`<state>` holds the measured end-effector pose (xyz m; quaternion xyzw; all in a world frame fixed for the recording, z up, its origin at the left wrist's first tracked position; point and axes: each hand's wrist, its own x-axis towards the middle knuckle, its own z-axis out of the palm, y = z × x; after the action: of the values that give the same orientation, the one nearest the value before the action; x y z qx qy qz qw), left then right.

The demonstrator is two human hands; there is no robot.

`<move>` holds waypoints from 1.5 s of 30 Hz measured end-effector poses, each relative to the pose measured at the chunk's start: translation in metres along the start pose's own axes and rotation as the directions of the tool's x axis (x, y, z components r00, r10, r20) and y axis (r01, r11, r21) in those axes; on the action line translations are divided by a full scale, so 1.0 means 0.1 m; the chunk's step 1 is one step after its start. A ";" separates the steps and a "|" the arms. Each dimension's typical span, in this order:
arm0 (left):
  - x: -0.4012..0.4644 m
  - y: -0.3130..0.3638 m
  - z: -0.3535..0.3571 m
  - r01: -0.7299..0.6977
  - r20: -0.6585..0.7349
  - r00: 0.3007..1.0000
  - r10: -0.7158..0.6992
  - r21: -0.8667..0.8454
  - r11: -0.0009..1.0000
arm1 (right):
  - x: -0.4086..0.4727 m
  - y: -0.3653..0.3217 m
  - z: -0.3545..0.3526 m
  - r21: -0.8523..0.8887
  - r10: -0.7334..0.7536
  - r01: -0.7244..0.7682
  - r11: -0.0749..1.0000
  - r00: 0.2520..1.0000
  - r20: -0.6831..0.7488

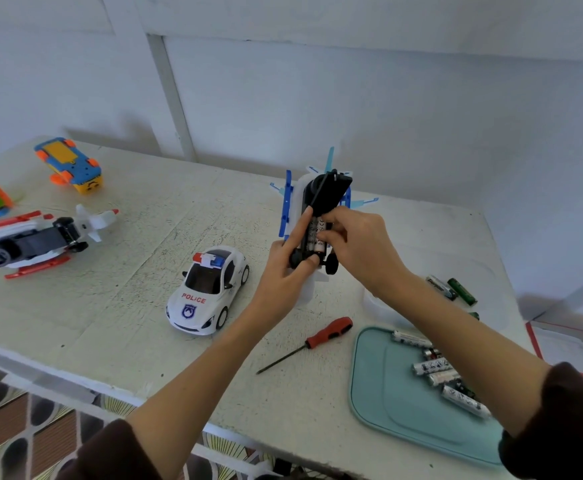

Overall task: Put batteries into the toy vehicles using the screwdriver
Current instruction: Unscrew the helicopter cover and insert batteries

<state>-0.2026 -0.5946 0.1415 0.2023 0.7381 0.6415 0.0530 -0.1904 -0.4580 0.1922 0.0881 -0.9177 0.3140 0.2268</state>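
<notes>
While both hands cover much of it, the blue-and-white toy plane (pixel 312 216) is held belly-up above the pale, scuffed surface (pixel 144 306). The left hand (pixel 284 268) grips its lower body; the right hand (pixel 355 244) curls its fingers onto the batteries (pixel 317 237) in the open black compartment, whose labels are unreadable. A red-handled screwdriver (pixel 309 342) lies nearby. Loose cylindrical batteries on the teal tray (pixel 404 410) are partly hidden by the right forearm.
</notes>
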 end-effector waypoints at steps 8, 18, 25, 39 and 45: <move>0.00 -0.01 0.00 0.013 0.004 1.000 -0.013 -0.006 1.000 | 0.02 0.02 -0.02 0.022 -0.008 0.008 1.000 1.000 0.009; 0.04 -0.07 -0.04 -0.064 0.054 0.996 0.065 -0.031 0.998 | -0.31 0.18 -0.76 -0.009 -0.084 0.094 0.995 0.921 0.380; 0.00 -0.04 -0.02 -0.048 0.043 0.998 0.049 -0.030 0.998 | -1.03 0.44 -0.98 -0.407 0.212 0.128 0.904 0.692 0.690; 0.00 -0.01 -0.04 -0.026 0.076 0.997 0.029 -0.046 0.999 | -1.23 0.49 -0.74 -0.375 0.178 0.109 0.921 0.737 0.652; -0.04 0.04 -0.07 -0.005 0.059 0.998 0.009 -0.072 0.997 | -1.05 0.28 -0.75 0.262 0.069 -0.262 0.929 0.818 0.571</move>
<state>-0.2002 -0.6019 0.1459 0.2220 0.7120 0.6614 0.0800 -0.0797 -0.3873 0.1803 0.1302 -0.8824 0.4421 -0.0943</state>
